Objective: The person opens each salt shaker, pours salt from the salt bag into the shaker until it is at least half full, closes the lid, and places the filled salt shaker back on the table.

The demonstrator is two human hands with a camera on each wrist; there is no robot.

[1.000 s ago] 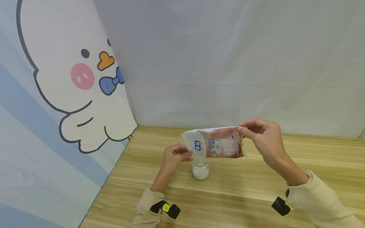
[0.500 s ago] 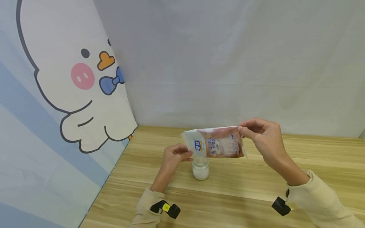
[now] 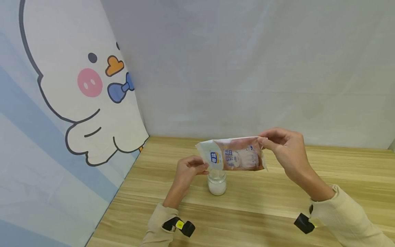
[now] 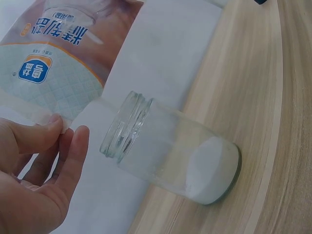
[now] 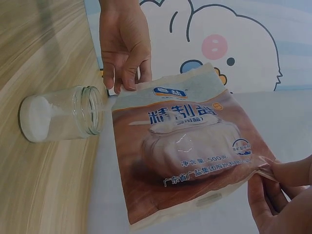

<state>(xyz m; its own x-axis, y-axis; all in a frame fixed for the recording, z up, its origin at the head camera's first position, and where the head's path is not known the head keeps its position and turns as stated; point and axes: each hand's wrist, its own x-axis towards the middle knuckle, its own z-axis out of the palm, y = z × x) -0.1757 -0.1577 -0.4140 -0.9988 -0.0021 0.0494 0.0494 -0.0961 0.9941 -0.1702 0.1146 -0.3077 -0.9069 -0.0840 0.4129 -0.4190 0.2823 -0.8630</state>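
A brown and pale-green bag of salt [image 3: 239, 156] is held tilted above the table, its pale end lower and to the left. My left hand [image 3: 189, 168] pinches the pale end near its corner between thumb and fingers. At the opposite end, my right hand [image 3: 285, 147] grips the brown edge, thumb on the printed face. Just under the pale corner stands an upright, lidless glass jar [image 3: 217, 183], partly filled with white salt [image 4: 212, 170]. In the right wrist view, a faint white stream [image 5: 108, 103] runs from the bag's corner into the jar's mouth [image 5: 92, 111].
The jar stands on a wood-grain table [image 3: 262, 206]. Behind it hangs a plain grey-white sheet [image 3: 262, 68], and on the left a blue-and-white panel [image 3: 55, 171] with a cartoon bird. Small black cameras are strapped to both beige sleeves [image 3: 348, 216].
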